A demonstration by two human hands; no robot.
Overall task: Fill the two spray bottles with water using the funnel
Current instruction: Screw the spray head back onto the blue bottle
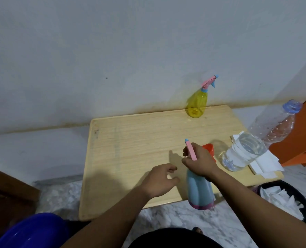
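A blue spray bottle (199,191) with a pink base stands near the front edge of the wooden table (130,140). My right hand (200,161) grips its pink spray head from above. My left hand (160,179) hovers just left of the bottle, fingers loosely curled and holding nothing. An orange funnel (208,148) lies on the table right behind my right hand, partly hidden by it. A yellow spray bottle (197,102) with a pink and blue spray head stands at the table's far edge against the wall.
A large clear water bottle (247,151) with a blue cap stands at the table's right side, on white paper napkins (263,163). A black bin (290,201) with crumpled paper sits on the floor at right. A blue basin (32,231) is at the lower left.
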